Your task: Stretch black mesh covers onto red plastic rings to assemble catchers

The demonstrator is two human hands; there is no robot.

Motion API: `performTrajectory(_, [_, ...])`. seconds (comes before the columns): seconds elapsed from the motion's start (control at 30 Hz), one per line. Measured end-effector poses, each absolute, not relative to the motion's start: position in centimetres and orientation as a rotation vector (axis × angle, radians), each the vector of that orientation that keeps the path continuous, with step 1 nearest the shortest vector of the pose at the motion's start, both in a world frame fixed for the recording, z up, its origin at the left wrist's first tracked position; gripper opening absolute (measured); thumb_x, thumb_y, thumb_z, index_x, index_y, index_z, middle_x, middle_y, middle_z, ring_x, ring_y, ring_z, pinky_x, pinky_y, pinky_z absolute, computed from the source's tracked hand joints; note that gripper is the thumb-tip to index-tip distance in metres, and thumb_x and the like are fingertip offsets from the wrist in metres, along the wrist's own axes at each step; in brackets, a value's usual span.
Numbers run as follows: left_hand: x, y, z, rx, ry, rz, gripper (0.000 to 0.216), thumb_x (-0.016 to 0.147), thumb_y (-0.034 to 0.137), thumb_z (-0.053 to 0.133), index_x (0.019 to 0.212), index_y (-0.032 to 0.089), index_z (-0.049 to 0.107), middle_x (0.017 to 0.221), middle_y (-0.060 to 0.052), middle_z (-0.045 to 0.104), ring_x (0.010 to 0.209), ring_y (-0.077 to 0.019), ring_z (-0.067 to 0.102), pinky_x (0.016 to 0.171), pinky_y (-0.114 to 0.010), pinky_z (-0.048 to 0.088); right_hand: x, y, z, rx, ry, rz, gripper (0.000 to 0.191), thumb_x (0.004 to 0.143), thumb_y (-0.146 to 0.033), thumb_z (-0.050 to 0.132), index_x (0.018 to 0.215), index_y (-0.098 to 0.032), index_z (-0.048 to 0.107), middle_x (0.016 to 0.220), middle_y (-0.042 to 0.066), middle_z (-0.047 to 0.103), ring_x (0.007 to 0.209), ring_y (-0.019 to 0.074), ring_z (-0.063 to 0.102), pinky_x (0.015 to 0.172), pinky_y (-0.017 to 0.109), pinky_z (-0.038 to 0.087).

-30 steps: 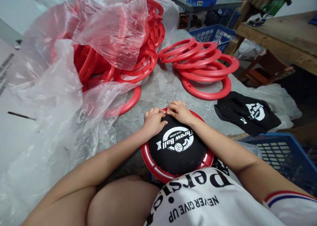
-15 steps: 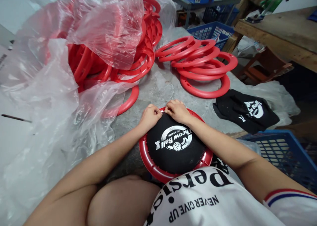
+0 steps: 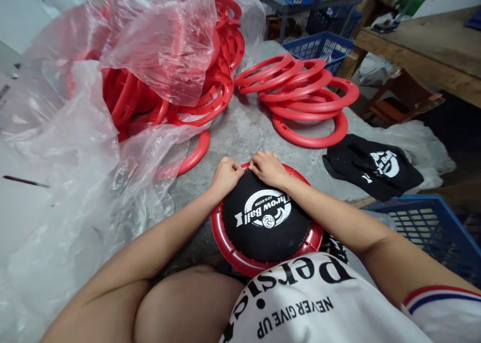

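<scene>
A red plastic ring point(image 3: 221, 232) lies in front of my body at the table's near edge. Black fabric point(image 3: 248, 245) with a white "Throw Ball" print spans its middle. At the ring's far side, my left hand point(image 3: 227, 175) pinches the fabric's edge with bent fingers. Close beside it, my right hand point(image 3: 268, 167) grips the same edge, its fingers curled over the rim. The fingertips are partly hidden, and a small gap at the rim shows between the two hands.
Red rings point(image 3: 310, 105) lie heaped at the back right. More fill a clear plastic bag point(image 3: 158, 47) at the left. Loose black printed fabric point(image 3: 372, 167) rests at the right, above a blue crate point(image 3: 424, 227). A wooden table point(image 3: 424, 52) stands beyond.
Both hands stay at the ring's far edge with barely any movement. The fingers have shifted very slightly, and the view has moved a little.
</scene>
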State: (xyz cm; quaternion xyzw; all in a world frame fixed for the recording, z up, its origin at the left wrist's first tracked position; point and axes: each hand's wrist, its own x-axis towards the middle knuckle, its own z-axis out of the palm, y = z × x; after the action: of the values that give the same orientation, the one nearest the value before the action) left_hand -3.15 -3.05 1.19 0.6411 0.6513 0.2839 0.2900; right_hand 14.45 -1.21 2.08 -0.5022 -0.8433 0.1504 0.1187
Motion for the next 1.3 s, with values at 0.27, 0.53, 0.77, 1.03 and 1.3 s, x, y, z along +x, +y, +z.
performTrajectory(0.27, [-2.8,-2.9,1.4,1.714,1.774,0.693,0.015,0.077,0.014,0.063,0.062,0.018,0.063,0.087,-0.003,0.061,0.082,-0.0169,0.060,0.090,-0.034,0.050,14.3,-1.0,2.1,-1.507,-2.460,0.454,0.025,0.101,-0.030,0.048,0.091,-0.019,0.067,0.109,0.012,0.067,0.102,0.0275,0.054,0.087,0.041,0.041])
performTrajectory(0.53, [-3.9,-3.3,1.5,1.746,1.597,0.794,0.019,0.082,0.015,0.058,0.092,0.017,0.074,0.097,-0.004,0.061,0.080,-0.0153,0.061,0.082,-0.032,0.053,15.4,-0.7,1.9,-1.584,-2.457,0.449,0.022,0.100,-0.029,0.050,0.093,-0.019,0.069,0.111,0.014,0.067,0.106,0.0308,0.055,0.088,0.045,0.044])
performTrajectory(0.77, [-3.0,-4.8,2.6,2.071,1.468,0.688,0.023,0.085,0.010,0.053,0.094,0.019,0.072,0.110,-0.006,0.065,0.107,-0.0210,0.062,0.103,-0.038,0.048,19.4,-1.9,3.3,-1.758,-2.457,0.317,0.026,0.097,-0.022,0.050,0.110,-0.013,0.071,0.114,0.022,0.067,0.104,0.0365,0.056,0.089,0.050,0.045])
performTrajectory(1.03, [-1.2,-4.6,3.0,2.314,1.534,0.480,0.024,0.090,0.017,0.054,0.100,0.021,0.075,0.116,-0.009,0.063,0.115,-0.0268,0.055,0.106,-0.044,0.044,18.9,1.0,3.7,-1.420,-2.540,0.581,0.016,0.086,-0.024,0.068,0.098,-0.017,0.075,0.114,0.012,0.070,0.111,0.0293,0.058,0.103,0.042,0.042])
performTrajectory(1.3, [-0.6,-3.2,2.0,2.152,1.516,0.445,0.018,0.086,0.022,0.064,0.099,0.020,0.076,0.103,-0.007,0.063,0.108,-0.0264,0.059,0.105,-0.042,0.045,18.6,2.5,1.8,-1.284,-2.338,0.974,0.008,0.076,-0.016,0.071,0.069,-0.019,0.070,0.098,0.004,0.074,0.106,0.0224,0.063,0.108,0.040,0.037])
